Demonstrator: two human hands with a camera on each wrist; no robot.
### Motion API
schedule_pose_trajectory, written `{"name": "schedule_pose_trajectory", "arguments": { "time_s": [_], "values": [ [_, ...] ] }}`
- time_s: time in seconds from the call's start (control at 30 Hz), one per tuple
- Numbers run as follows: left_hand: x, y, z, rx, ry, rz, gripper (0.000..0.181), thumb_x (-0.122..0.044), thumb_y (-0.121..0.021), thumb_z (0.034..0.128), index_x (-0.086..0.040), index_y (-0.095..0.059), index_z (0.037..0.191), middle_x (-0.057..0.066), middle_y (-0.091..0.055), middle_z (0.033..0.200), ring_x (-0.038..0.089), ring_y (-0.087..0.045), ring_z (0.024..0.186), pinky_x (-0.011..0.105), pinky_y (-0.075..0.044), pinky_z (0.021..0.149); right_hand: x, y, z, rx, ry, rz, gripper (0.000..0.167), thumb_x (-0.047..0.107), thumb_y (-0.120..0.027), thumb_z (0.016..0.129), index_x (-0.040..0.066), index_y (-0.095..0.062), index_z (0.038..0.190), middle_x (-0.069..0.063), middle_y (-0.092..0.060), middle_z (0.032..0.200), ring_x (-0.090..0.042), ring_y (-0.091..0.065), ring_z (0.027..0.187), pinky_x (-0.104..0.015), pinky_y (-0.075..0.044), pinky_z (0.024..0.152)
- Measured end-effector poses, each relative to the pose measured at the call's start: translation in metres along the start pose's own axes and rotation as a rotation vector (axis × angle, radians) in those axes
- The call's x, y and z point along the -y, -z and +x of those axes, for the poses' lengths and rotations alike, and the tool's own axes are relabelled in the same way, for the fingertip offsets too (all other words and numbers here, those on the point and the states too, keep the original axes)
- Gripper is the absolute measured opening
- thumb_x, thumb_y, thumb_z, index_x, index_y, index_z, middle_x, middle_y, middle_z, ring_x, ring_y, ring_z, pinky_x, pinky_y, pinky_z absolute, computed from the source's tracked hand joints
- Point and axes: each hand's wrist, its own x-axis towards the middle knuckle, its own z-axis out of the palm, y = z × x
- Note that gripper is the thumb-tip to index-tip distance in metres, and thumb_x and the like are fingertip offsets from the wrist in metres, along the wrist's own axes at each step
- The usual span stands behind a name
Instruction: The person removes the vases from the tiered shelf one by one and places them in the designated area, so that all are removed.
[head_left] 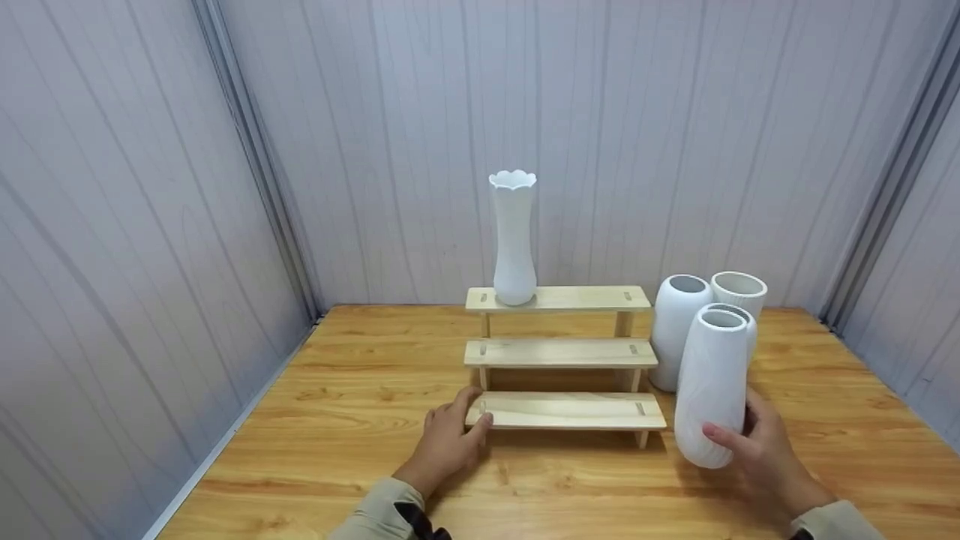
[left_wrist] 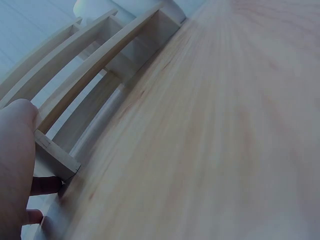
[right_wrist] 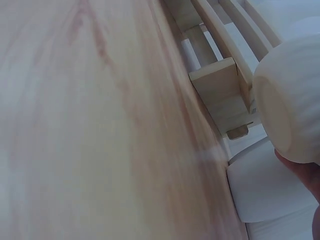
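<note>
A three-step wooden display stand [head_left: 566,409] stands on the table. My left hand [head_left: 448,441] grips the left end of its lowest step; the left wrist view has the thumb [left_wrist: 19,117] at the step and other fingers beside the leg. A tall white vase with a scalloped rim [head_left: 514,240] stands upright on the left of the top step. In my right hand [head_left: 769,450] is a smooth white vase [head_left: 712,390], held near its base and slightly tilted. Its bare underside [right_wrist: 272,117] shows off the table in the right wrist view.
To the right of the stand, several other white vases are grouped: a rounded one [head_left: 673,330], a ribbed one [head_left: 754,291] at the back, and one partly hidden behind the held vase. Panelled walls [head_left: 390,150] enclose the wooden table [head_left: 337,420] at the back and sides.
</note>
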Motion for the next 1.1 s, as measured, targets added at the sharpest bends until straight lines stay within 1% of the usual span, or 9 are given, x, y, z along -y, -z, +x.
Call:
{"name": "schedule_pose_trajectory", "arguments": {
  "time_s": [0.1,0.17,0.3,0.37,0.43,0.57,0.67,0.87,1.1],
  "values": [
    [0.0,0.0,0.0,0.003,-0.002,-0.007,0.054,-0.055,-0.048,0.103,-0.019,-0.047,0.144,0.007,-0.058,0.144,0.04,-0.05,0.13,0.061,-0.023,0.111,-0.003,-0.001,-0.001,0.018,-0.012,0.027,0.065,-0.005,-0.069,0.088,0.007,-0.041,0.146,0.005,-0.058,0.132,-0.008,-0.059,0.116,-0.02,-0.049,0.091],
    [0.001,-0.001,0.0,0.006,-0.003,-0.011,0.055,-0.055,-0.048,0.103,-0.019,-0.047,0.144,0.006,-0.057,0.144,0.04,-0.05,0.13,0.061,-0.023,0.111,-0.005,-0.002,-0.002,0.027,-0.014,0.003,0.065,-0.004,-0.07,0.089,0.006,-0.041,0.146,0.004,-0.058,0.132,-0.008,-0.059,0.117,-0.02,-0.049,0.092],
    [0.001,-0.001,0.0,0.012,0.004,-0.011,0.055,-0.055,-0.048,0.1028,-0.018,-0.047,0.144,0.006,-0.056,0.145,0.04,-0.049,0.132,0.061,-0.022,0.112,-0.01,-0.003,-0.003,0.035,-0.003,-0.138,0.065,0.004,-0.073,0.091,0.003,-0.039,0.146,0.005,-0.057,0.132,-0.003,-0.058,0.116,-0.018,-0.048,0.092],
    [0.001,-0.001,0.0,0.015,0.013,-0.012,0.055,-0.055,-0.048,0.1025,-0.02,-0.047,0.144,0.006,-0.056,0.145,0.04,-0.048,0.132,0.06,-0.021,0.113,-0.012,-0.003,-0.004,0.036,-0.004,-0.199,0.067,0.009,-0.076,0.091,0.002,-0.038,0.146,0.002,-0.055,0.134,0.001,-0.056,0.115,-0.017,-0.047,0.091],
    [0.0,0.0,-0.001,0.014,0.022,-0.013,0.054,-0.056,-0.049,0.1023,-0.021,-0.047,0.144,0.006,-0.055,0.145,0.039,-0.048,0.133,0.06,-0.021,0.114,-0.014,-0.004,-0.004,0.042,-0.016,-0.23,0.07,0.013,-0.077,0.091,0.002,-0.037,0.148,-0.004,-0.053,0.137,0.004,-0.055,0.115,-0.016,-0.046,0.091],
    [-0.001,0.0,-0.001,0.009,0.003,-0.001,0.052,-0.053,-0.049,0.1028,-0.021,-0.047,0.144,0.005,-0.057,0.144,0.04,-0.05,0.132,0.062,-0.021,0.112,-0.016,-0.006,-0.005,0.031,-0.023,-0.26,0.073,0.011,-0.079,0.089,0.0,-0.037,0.147,-0.016,-0.052,0.138,0.007,-0.053,0.112,-0.015,-0.045,0.09],
    [-0.001,0.0,0.0,0.004,-0.016,0.013,0.051,-0.052,-0.049,0.1035,-0.02,-0.047,0.144,0.005,-0.058,0.143,0.039,-0.052,0.13,0.064,-0.023,0.11,-0.017,-0.007,-0.005,0.016,-0.01,-0.271,0.071,0.008,-0.079,0.087,-0.002,-0.039,0.145,-0.021,-0.053,0.136,0.008,-0.054,0.11,-0.014,-0.045,0.089],
    [0.0,0.0,0.001,0.0,-0.01,0.012,0.051,-0.052,-0.048,0.1036,-0.021,-0.047,0.143,0.005,-0.058,0.143,0.038,-0.052,0.13,0.064,-0.023,0.109,-0.017,-0.008,-0.005,-0.007,0.034,-0.327,0.068,0.007,-0.08,0.086,-0.005,-0.044,0.142,-0.025,-0.057,0.133,0.008,-0.054,0.107,-0.013,-0.045,0.088],
    [-0.001,0.0,0.0,0.007,0.011,-0.006,0.051,-0.053,-0.049,0.1027,-0.022,-0.047,0.143,0.006,-0.057,0.144,0.039,-0.05,0.132,0.062,-0.021,0.113,-0.019,-0.006,-0.007,0.007,-0.015,-0.371,0.071,0.016,-0.08,0.088,-0.002,-0.042,0.144,-0.023,-0.056,0.137,0.011,-0.052,0.106,-0.014,-0.044,0.088]
  ]
}}
